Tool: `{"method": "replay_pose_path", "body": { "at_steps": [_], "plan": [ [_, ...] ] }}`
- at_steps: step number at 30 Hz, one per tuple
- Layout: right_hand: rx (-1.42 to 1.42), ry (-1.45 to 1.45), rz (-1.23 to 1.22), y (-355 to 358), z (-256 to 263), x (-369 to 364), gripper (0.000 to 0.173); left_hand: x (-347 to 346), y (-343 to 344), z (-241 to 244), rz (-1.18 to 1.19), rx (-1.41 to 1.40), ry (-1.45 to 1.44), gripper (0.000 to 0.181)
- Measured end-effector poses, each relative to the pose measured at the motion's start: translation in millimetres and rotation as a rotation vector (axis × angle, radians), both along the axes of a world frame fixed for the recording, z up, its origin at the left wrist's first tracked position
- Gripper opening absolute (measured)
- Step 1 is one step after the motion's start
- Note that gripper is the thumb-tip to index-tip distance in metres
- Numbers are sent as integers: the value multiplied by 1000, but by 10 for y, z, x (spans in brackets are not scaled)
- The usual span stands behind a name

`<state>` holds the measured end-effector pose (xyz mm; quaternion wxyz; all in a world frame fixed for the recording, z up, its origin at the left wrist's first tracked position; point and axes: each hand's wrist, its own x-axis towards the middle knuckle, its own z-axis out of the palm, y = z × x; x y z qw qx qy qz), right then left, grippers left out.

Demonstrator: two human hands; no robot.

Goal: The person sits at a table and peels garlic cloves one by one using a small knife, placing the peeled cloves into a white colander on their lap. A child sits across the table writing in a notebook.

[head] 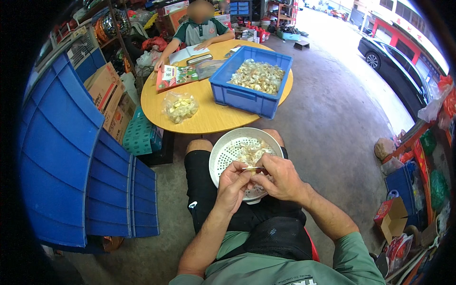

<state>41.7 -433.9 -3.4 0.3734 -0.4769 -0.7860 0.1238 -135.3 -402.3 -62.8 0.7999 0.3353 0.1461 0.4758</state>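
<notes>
Over a white perforated plastic colander (220,151) on my lap, both hands meet at the fingertips. My left hand (232,185) pinches a small pale yellow piece (252,171), apparently a garlic clove, mostly covered by the fingers. A thin metal blade (251,167) lies across it, held in my right hand (283,175); its handle is hidden. Papery garlic skins and cloves (251,151) lie in the colander. On the yellow round table (156,115) ahead rest a clear plastic bag of peeled cloves (181,107) and a blue plastic crate (245,96) of unpeeled cloves (258,76).
Across the table sits another person (201,32), arms beside an open notebook (186,54) and a picture-covered book (175,76). Large blue plastic panels (60,153) and cardboard boxes (107,96) stand at left. Cluttered shelving (420,171) lines the right; a black car (395,67) is outside.
</notes>
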Motion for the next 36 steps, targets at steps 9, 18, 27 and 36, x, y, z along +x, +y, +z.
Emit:
{"method": "replay_pose_path", "body": {
  "at_steps": [9,18,27,36],
  "plan": [
    [160,-130,-2,25,-67,69,32,-26,17,-26,-33,-3,0,16],
    [177,-138,-8,49,-84,88,34,-30,18,-12,-23,6,43,14],
    [50,83,-45,19,-89,60,32,1,-15,120,42,9,100,20],
    [63,-57,-60,48,-117,101,34,-39,-1,95,-20,93,108,26]
  ]
}}
